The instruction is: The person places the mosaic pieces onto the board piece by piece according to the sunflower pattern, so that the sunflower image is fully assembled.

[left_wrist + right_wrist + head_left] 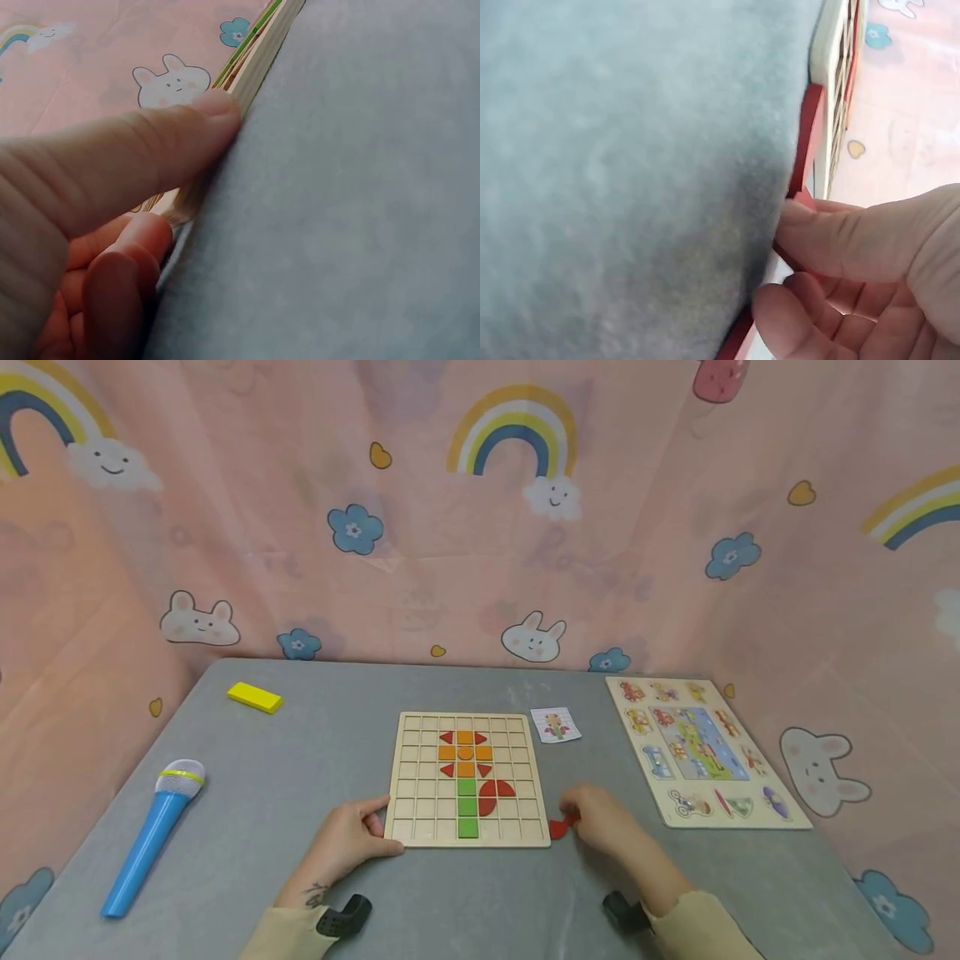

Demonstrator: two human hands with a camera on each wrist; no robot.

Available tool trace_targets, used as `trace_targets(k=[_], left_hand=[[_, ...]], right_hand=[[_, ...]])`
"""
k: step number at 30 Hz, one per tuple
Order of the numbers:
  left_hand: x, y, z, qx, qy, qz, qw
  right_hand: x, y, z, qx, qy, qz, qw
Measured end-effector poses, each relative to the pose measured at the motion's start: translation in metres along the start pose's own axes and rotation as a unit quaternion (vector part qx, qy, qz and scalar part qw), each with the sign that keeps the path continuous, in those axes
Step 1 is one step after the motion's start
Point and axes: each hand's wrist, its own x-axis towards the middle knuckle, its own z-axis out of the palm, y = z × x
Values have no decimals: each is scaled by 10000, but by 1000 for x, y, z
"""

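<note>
A wooden grid board [425,831] lies flat on the grey table, bearing orange squares, an orange circle, red triangles, green squares [467,807] and red quarter-circle pieces [487,805]. My left hand [347,839] grips the board's near left corner, thumb on the front edge and curled fingers at the side; the left wrist view shows the thumb [172,142] close. Beside the near right corner, my right hand [603,820] pinches a red piece, mostly hidden by the fingers. One loose red piece [808,139] sits against the board's edge, and another red piece [737,334] shows below the fingers.
A small picture card [556,725] lies right of the board's far corner. Farther right is a wooden picture puzzle board [637,760]. On the left are a yellow block [255,697] and a blue toy microphone [150,847]. A pink patterned cloth [450,577] hangs behind.
</note>
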Motion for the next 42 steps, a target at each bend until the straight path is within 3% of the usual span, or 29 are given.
trace_targets(k=[4, 8, 13, 17, 21, 24, 42], left_hand=[[0, 1, 0, 23, -8, 37, 10000], [0, 2, 0, 10, -9, 45, 10000], [0, 2, 0, -17, 2, 25, 10000], [1, 1, 1, 9, 21, 2, 10000], [0, 1, 1, 24, 44, 19, 10000], [0, 1, 1, 11, 59, 53, 10000], [0, 1, 0, -12, 32, 30, 10000]], right_hand=[[4, 0, -4, 268, -38, 325, 9991], [17, -14, -13, 910, 199, 497, 9944], [41, -53, -22, 1485, 312, 133, 9883], [60, -86, -17, 1672, 208, -520, 9843], [73, -111, -7, 1536, -41, -985, 9832], [79, -121, 2, 1231, -111, -1086, 9864], [85, -137, 24, 27, -23, -678, 9977]])
